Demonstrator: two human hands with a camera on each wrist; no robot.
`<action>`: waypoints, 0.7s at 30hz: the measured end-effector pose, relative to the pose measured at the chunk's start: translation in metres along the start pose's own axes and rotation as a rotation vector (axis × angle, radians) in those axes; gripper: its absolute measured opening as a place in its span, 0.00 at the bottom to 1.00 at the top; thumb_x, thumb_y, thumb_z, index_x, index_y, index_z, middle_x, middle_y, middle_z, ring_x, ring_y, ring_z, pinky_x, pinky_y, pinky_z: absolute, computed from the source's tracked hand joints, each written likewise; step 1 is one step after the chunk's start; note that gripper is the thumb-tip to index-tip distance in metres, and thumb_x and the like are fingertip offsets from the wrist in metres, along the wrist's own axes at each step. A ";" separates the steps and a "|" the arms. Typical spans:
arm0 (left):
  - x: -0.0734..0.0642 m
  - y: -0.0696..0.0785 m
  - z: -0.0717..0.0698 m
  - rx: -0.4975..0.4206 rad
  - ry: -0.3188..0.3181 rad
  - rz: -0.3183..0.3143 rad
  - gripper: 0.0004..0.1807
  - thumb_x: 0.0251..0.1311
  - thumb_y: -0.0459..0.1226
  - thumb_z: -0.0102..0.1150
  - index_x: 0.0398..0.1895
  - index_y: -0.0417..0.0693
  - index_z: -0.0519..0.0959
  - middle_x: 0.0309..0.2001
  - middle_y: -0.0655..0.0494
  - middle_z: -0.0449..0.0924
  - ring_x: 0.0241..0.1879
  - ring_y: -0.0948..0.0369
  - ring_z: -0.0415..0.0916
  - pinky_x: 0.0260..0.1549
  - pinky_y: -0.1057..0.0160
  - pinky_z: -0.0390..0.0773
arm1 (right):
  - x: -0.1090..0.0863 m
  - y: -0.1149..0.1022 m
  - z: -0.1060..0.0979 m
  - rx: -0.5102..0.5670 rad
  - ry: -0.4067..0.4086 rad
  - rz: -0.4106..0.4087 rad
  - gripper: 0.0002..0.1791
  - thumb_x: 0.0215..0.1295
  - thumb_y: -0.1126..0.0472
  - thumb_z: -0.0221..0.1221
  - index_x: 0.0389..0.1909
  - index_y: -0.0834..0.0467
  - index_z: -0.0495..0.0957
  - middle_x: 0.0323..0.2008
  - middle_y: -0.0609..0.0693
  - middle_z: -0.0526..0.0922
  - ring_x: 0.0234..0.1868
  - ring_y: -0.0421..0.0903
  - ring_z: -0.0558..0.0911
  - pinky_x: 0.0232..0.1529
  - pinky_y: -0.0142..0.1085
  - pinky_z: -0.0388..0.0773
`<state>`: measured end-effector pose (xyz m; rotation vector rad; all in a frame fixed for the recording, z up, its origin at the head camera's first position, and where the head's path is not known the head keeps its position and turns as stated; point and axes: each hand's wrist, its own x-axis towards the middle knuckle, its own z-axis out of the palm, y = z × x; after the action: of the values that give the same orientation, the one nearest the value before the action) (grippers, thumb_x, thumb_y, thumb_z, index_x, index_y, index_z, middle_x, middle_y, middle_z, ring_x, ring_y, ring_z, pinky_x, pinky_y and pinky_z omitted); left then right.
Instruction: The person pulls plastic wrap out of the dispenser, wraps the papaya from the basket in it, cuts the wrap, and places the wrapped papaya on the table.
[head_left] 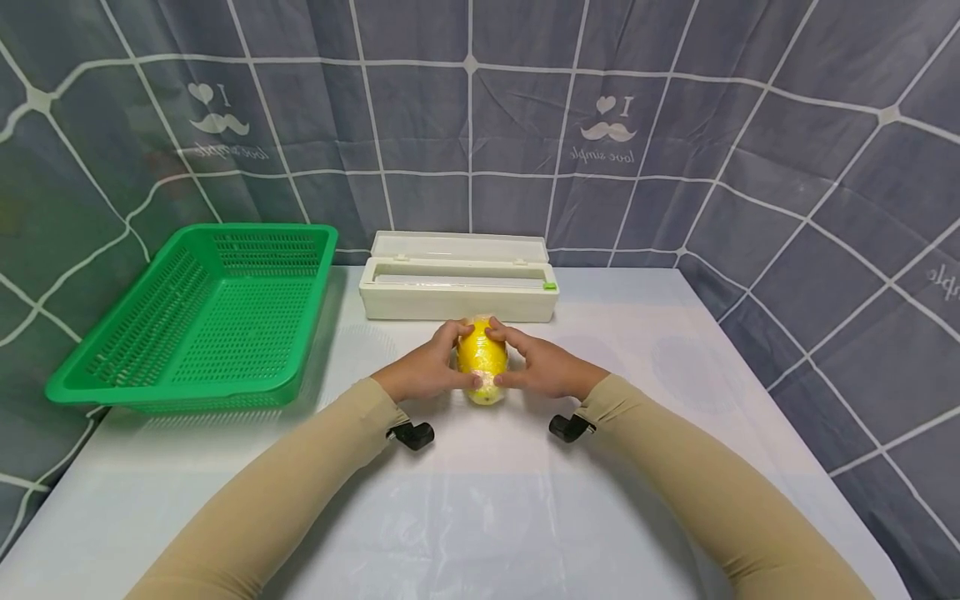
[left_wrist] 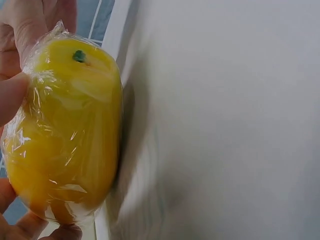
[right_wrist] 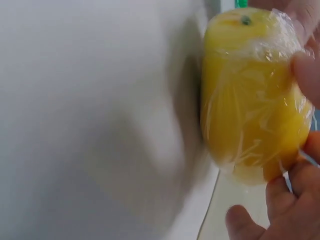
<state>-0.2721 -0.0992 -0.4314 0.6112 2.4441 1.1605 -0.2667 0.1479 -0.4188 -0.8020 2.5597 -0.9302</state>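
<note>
A yellow oblong fruit (head_left: pixel 482 350), wrapped in crinkled cling film, is between both hands at the middle of the table. My left hand (head_left: pixel 429 364) grips its left side, and my right hand (head_left: pixel 542 363) grips its right side. Both thumbs lie at the near end, while the fingers curl round the far end. In the left wrist view a small green stem scar shows on the wrapped fruit (left_wrist: pixel 75 120). The right wrist view also shows the fruit (right_wrist: pixel 250 100), with loose film bunched near the thumb. Its exact kind cannot be told.
Behind the hands stands a white cling film dispenser (head_left: pixel 457 302) with its lid raised and a green slider at the right. A green plastic basket (head_left: pixel 311 333) sits at the left of the white table (head_left: pixel 487 525). Grey checked curtains hang at the back and sides.
</note>
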 end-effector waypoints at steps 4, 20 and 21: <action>0.002 0.001 0.001 -0.002 -0.004 0.010 0.46 0.65 0.48 0.70 0.77 0.47 0.54 0.87 0.51 0.39 0.82 0.45 0.52 0.81 0.41 0.56 | 0.000 0.000 0.001 -0.025 0.016 0.015 0.43 0.70 0.53 0.69 0.81 0.51 0.60 0.86 0.46 0.47 0.85 0.56 0.55 0.81 0.59 0.58; 0.002 0.007 0.006 0.023 0.006 -0.006 0.43 0.67 0.47 0.65 0.77 0.46 0.52 0.87 0.51 0.39 0.77 0.44 0.62 0.77 0.42 0.64 | -0.005 0.000 0.003 -0.048 0.000 0.022 0.50 0.67 0.52 0.72 0.84 0.48 0.54 0.87 0.44 0.43 0.84 0.58 0.55 0.80 0.60 0.58; 0.002 0.006 0.005 0.025 0.004 -0.007 0.43 0.67 0.47 0.65 0.77 0.46 0.52 0.87 0.51 0.39 0.77 0.44 0.62 0.77 0.42 0.64 | -0.006 0.000 0.003 -0.043 -0.004 0.027 0.51 0.66 0.52 0.72 0.84 0.48 0.54 0.87 0.44 0.42 0.85 0.57 0.55 0.81 0.60 0.58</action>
<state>-0.2693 -0.0912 -0.4298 0.6081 2.4656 1.1304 -0.2610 0.1496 -0.4203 -0.7779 2.5886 -0.8668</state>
